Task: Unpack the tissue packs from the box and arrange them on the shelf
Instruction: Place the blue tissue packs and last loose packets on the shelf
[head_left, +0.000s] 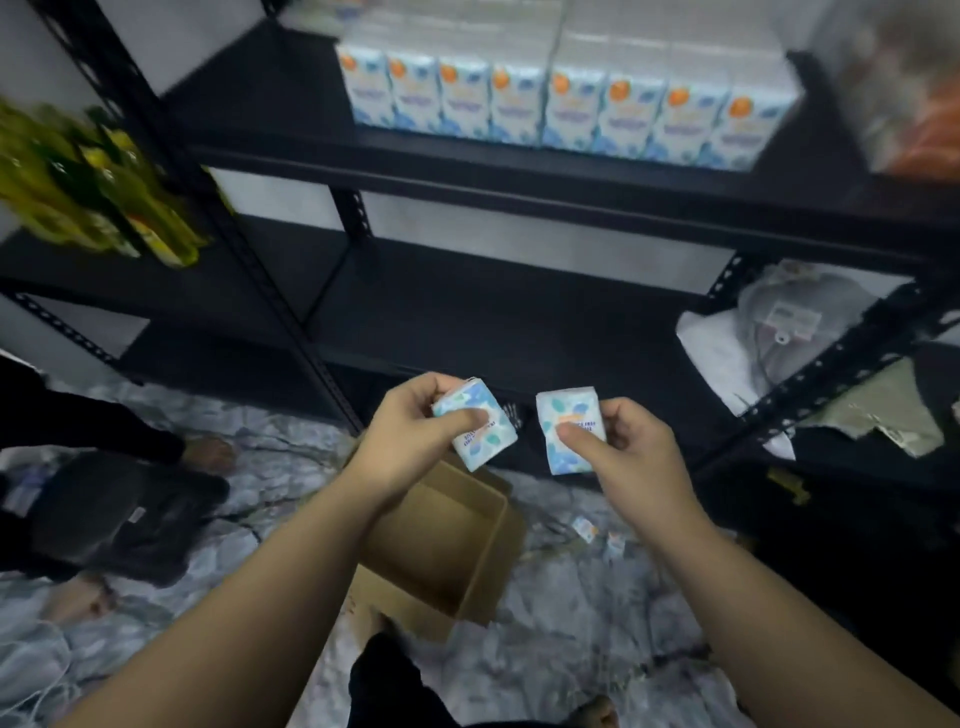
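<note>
My left hand (415, 436) grips one tissue pack (475, 423), right hand (623, 447) grips another pack (569, 431) (blurry print), both above the open box (447, 551).

You hold two small white-and-blue tissue packs above the box: the left pack (477, 423) is tilted, the right pack (570, 428) nearly upright. The cardboard box (447, 551) stands open on the floor. A row of packs (566, 106) stands upright on the black shelf (467, 166).
</note>
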